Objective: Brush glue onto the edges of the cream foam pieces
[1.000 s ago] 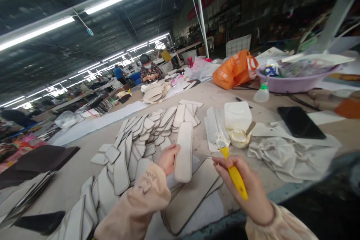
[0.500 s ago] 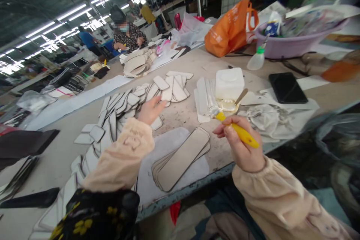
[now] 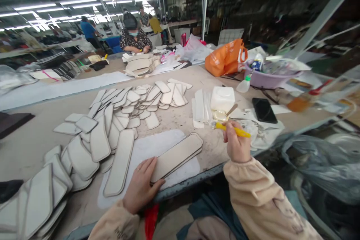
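My right hand (image 3: 237, 140) grips the yellow handle of a brush (image 3: 239, 131), its head pointing left beside the glue container. The bristles lie low near several long pale strips (image 3: 200, 107), too blurred to tell if they touch. My left hand (image 3: 144, 185) rests at the near left end of a small stack of long rounded pale pieces (image 3: 178, 155), fingers stretched out, thumb by the lower edge. The stack lies on a white sheet (image 3: 168, 138). Another long piece (image 3: 119, 163) lies to the left, partly on that sheet.
Many pale pieces (image 3: 101, 138) spread over the left and middle of the table. A white container (image 3: 222, 98), a small stick (image 3: 232, 110), a phone (image 3: 264, 110), an orange bag (image 3: 226, 58) and a purple basin (image 3: 268, 80) stand right. A co-worker (image 3: 136, 41) sits beyond.
My left hand has come down from above the scattered pieces to the stack's near end. The brush stays in my right hand near the glue. My view has levelled and turned.
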A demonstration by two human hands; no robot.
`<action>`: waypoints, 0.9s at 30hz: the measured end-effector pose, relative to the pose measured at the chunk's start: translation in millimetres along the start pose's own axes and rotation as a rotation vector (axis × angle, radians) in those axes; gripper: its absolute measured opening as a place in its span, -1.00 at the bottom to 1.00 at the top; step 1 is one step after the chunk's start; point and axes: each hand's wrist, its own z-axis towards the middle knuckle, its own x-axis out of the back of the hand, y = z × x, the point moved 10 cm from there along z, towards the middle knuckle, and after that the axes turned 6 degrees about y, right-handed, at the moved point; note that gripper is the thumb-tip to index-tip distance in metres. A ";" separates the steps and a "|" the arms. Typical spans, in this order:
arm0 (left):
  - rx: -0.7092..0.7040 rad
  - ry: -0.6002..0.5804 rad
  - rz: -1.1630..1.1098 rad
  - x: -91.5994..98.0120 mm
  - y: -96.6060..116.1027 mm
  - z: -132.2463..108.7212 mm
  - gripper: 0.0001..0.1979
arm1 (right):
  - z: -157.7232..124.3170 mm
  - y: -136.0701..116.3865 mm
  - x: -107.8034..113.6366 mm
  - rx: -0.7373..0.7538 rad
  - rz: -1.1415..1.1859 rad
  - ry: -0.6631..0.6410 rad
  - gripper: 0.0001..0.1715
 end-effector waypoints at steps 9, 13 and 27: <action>-0.015 0.141 -0.134 5.6 -17.6 -8.7 -0.29 | 53.7 4.4 61.2 -0.014 -0.399 0.286 -0.50; -0.018 0.199 -0.156 7.3 -22.8 -11.7 -0.30 | 68.4 7.0 46.8 0.035 -0.529 0.157 -0.40; -0.092 0.178 -0.135 9.7 -13.2 -14.1 -0.27 | 79.5 59.6 -13.7 0.053 -0.685 -0.130 -0.53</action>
